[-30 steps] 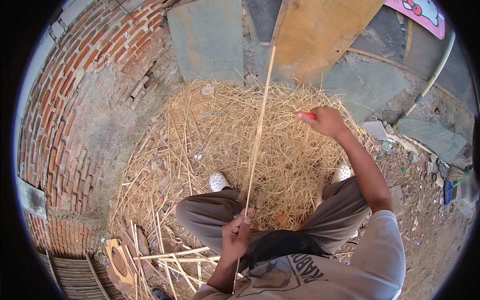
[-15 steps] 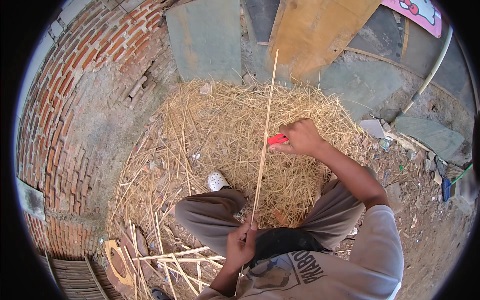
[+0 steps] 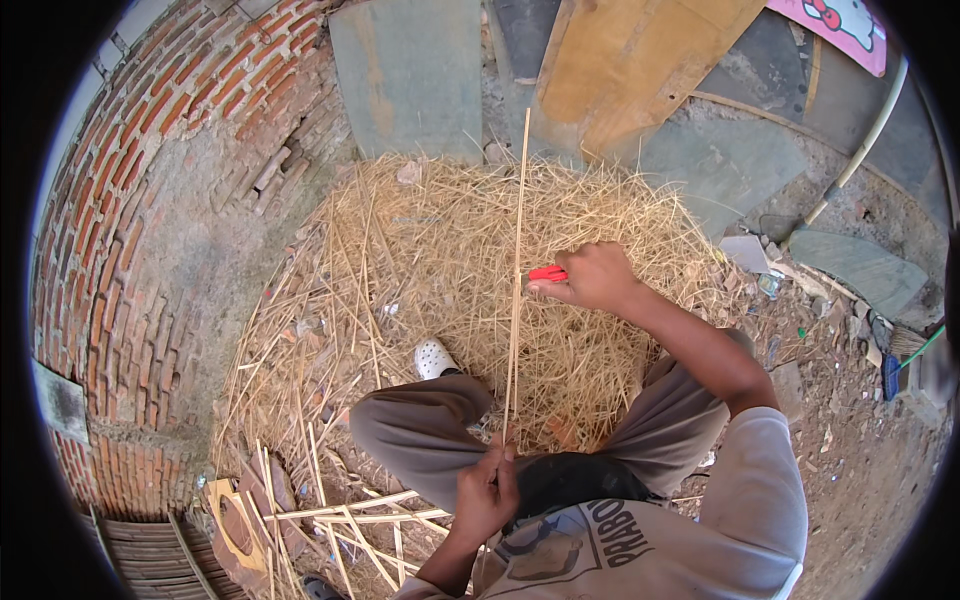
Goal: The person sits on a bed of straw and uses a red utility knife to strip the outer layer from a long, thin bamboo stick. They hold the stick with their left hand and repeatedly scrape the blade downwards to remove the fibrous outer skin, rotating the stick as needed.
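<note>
A long, thin bamboo strip [image 3: 523, 190] stands away from my lap toward the far boards, looking split lengthwise along its lower part. My left hand [image 3: 488, 490] is closed around its near end, close to my waist. Farther out, my right hand [image 3: 590, 278] grips a red-handled cutter [image 3: 547, 273], its tip against or right beside the strip. The cutter's blade is too small to make out. Under the strip spreads a heap of pale shavings [image 3: 450, 240].
Loose bamboo strips [image 3: 370, 512] lie by my left knee. A worn brick wall [image 3: 120, 300] rises at left. Grey slabs [image 3: 405, 80] and a brown board [image 3: 640, 70] lean at the back. Rubble [image 3: 850, 330] and a pale pipe [image 3: 870, 130] are at right.
The strip's far end has swung left and a little nearer. My right hand has shifted slightly left with the cutter, and a lengthwise gap now shows in the strip.
</note>
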`<state>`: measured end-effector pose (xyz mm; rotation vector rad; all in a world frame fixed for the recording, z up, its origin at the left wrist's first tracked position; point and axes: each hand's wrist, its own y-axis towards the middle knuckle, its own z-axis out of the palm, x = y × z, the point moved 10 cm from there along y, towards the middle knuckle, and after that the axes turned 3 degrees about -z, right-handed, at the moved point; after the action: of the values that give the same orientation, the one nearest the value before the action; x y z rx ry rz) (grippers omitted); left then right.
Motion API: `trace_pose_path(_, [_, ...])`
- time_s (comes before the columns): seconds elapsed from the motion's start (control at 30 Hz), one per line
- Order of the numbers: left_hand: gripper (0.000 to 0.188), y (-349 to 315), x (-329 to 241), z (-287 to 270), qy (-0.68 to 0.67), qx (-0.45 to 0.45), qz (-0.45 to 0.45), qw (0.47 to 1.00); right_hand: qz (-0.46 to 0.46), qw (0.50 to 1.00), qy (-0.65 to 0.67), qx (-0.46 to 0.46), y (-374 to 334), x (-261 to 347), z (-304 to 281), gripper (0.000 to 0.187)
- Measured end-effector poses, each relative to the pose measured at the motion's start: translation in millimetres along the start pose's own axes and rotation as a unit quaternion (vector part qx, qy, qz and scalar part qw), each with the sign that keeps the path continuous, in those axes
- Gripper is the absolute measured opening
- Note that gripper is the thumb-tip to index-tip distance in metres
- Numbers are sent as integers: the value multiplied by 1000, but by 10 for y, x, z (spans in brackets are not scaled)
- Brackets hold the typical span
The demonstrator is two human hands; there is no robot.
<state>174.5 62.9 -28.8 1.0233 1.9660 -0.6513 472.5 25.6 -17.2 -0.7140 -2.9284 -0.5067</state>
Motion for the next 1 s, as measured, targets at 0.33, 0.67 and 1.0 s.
trace_pose_path(0.33, [21, -69, 84, 110, 13, 14, 28, 999, 2, 997, 46, -61, -81, -79, -130, 68])
trace_pose_path(0.67, [27, -11, 47, 2, -68, 17, 2, 998, 6, 999, -2, -53, -71, -241, -47, 68])
trace_pose_path(1.0, [27, -448, 224, 168, -105, 133, -54, 984, 147, 988, -50, -15, 29, -1247, -31, 73])
